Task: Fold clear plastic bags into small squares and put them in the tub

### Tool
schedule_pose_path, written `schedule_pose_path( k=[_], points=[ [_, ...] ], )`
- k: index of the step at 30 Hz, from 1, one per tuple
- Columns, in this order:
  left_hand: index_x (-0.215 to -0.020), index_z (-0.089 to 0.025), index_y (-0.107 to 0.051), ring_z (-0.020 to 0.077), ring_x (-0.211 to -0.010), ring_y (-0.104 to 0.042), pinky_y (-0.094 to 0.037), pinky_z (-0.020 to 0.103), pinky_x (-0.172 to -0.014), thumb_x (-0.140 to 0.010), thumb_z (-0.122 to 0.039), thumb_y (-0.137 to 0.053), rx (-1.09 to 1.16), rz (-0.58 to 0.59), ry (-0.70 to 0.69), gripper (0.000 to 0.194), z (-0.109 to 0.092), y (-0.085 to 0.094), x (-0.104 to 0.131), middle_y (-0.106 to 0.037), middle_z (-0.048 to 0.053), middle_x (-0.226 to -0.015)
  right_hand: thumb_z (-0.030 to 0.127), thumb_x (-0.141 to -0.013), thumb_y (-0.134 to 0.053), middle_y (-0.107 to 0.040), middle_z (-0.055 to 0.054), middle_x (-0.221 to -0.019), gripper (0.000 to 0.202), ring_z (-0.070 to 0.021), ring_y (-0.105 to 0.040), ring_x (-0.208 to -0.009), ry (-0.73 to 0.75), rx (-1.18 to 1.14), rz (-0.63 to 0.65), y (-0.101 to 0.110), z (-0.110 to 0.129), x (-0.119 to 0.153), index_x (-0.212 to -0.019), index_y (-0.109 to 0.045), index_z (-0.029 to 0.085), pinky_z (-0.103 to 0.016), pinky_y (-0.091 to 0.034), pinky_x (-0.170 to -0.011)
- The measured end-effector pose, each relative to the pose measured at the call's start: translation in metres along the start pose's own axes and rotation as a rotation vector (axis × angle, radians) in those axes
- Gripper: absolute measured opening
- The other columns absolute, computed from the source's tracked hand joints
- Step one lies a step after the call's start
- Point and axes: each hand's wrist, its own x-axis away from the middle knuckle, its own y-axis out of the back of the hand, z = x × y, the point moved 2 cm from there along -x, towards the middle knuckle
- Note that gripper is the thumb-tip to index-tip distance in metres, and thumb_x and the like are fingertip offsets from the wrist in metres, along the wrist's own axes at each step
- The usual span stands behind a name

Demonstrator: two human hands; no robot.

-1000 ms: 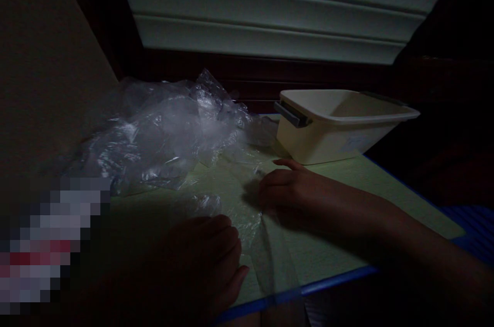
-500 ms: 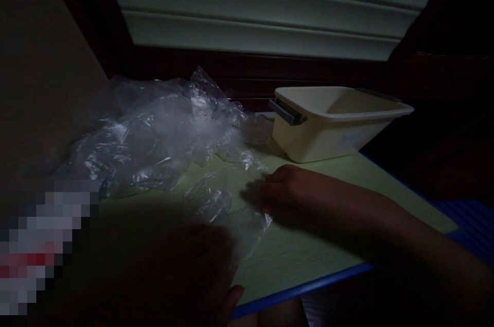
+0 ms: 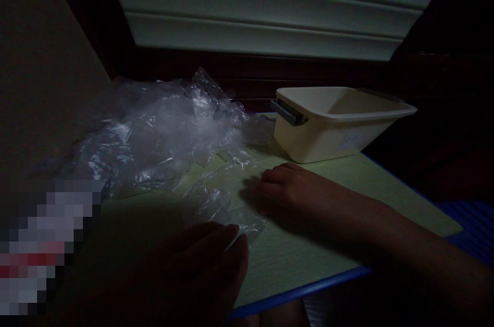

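Note:
A small clear plastic bag lies on the pale green tabletop, between my two hands. At its near edge my left hand, in deep shadow, pinches the film between thumb and fingers. My right hand rests at the bag's right side, fingers curled down and closed on the film; its fingertips are partly hidden in shadow. Behind the bag spreads a large heap of crumpled clear plastic bags.
A cream plastic bin with grey handles stands at the table's back right. The table has a blue edge. A slatted shutter rises behind, and a wall borders the left. A blurred-out patch covers the lower left. The light is dim.
My left hand has shifted slightly right and up, its thumb now closed against the fingers at the bag's near edge. The right hand has barely moved.

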Motion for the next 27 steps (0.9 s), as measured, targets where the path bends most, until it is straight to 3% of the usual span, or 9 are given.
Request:
schedule_pose_path(
  k=[1,7,10,13,16,20,23,27],
  points=[
    [-0.118,-0.013,-0.058,0.0215,-0.096,-0.064,-0.05,0.031,-0.091,-0.099,-0.027,-0.037,-0.005,-0.075,0.009,0.032,0.002,-0.001,-0.008,-0.07,0.008,-0.104,0.02,-0.095,-0.054,-0.064,-0.009,-0.092,0.015,-0.0203,-0.059,-0.081,-0.003,0.035,-0.018,0.0,0.0,0.0,-0.102,-0.066,0.014,-0.035,-0.044,-0.077],
    [-0.097,-0.016,-0.06,0.0188,-0.076,-0.065,-0.056,0.028,-0.069,-0.095,-0.029,-0.046,0.125,0.065,0.107,0.02,0.007,-0.006,-0.026,-0.071,0.007,-0.091,0.011,-0.091,-0.055,-0.066,-0.012,-0.091,0.011,-0.0235,-0.062,-0.084,0.074,0.207,-0.152,0.002,0.001,0.0,-0.093,-0.065,0.012,-0.039,-0.046,-0.079],
    [-0.1,-0.015,-0.059,0.0187,-0.081,-0.065,-0.055,0.028,-0.075,-0.099,-0.023,-0.034,0.113,0.029,0.112,0.026,0.004,-0.005,-0.025,-0.071,0.006,-0.091,0.011,-0.093,-0.051,-0.068,-0.014,-0.1,0.015,-0.0243,-0.064,-0.088,0.171,0.201,-0.202,-0.001,0.012,0.002,-0.096,-0.066,0.011,-0.038,-0.049,-0.08],
    [-0.103,-0.014,-0.059,0.0205,-0.089,-0.065,-0.054,0.03,-0.082,-0.095,-0.019,-0.042,0.065,0.02,0.137,0.02,0.002,-0.007,-0.025,-0.07,0.007,-0.095,0.012,-0.095,-0.047,-0.07,-0.016,-0.105,0.021,-0.0258,-0.065,-0.09,0.245,0.196,-0.311,-0.01,0.027,0.01,-0.101,-0.067,0.008,-0.038,-0.053,-0.078],
    [-0.097,-0.014,-0.06,0.0196,-0.082,-0.065,-0.055,0.028,-0.078,-0.093,-0.018,-0.043,0.085,-0.008,0.119,0.017,0.002,-0.007,-0.028,-0.069,0.007,-0.089,0.018,-0.098,-0.043,-0.07,-0.017,-0.111,0.029,-0.027,-0.065,-0.1,0.225,0.111,-0.381,-0.023,0.034,0.023,-0.11,-0.065,0.005,-0.038,-0.054,-0.083],
    [-0.098,-0.014,-0.059,0.0183,-0.083,-0.066,-0.055,0.027,-0.077,-0.099,-0.017,-0.032,0.055,-0.027,0.058,0.027,0.003,-0.004,-0.031,-0.071,0.006,-0.088,0.036,-0.1,-0.041,-0.061,-0.02,-0.129,0.045,-0.03,-0.057,-0.119,0.177,-0.092,-0.266,-0.03,0.031,0.036,-0.124,-0.059,0.002,-0.041,-0.047,-0.101],
    [-0.099,-0.014,-0.059,0.0182,-0.085,-0.066,-0.055,0.026,-0.081,-0.097,-0.015,-0.035,0.041,0.0,0.08,0.024,0.002,-0.002,-0.03,-0.071,0.005,-0.091,0.038,-0.1,-0.041,-0.057,-0.021,-0.135,0.049,-0.0309,-0.053,-0.125,0.135,-0.136,-0.17,-0.03,0.024,0.039,-0.13,-0.056,0.003,-0.045,-0.042,-0.107],
    [-0.102,-0.014,-0.06,0.0191,-0.09,-0.065,-0.054,0.027,-0.086,-0.092,-0.016,-0.046,0.061,0.005,0.121,0.017,0.002,-0.004,-0.027,-0.071,0.006,-0.096,0.036,-0.1,-0.04,-0.055,-0.023,-0.136,0.046,-0.0314,-0.053,-0.126,0.052,-0.101,-0.186,-0.03,0.007,0.043,-0.131,-0.056,0.004,-0.047,-0.043,-0.105]
  ],
)
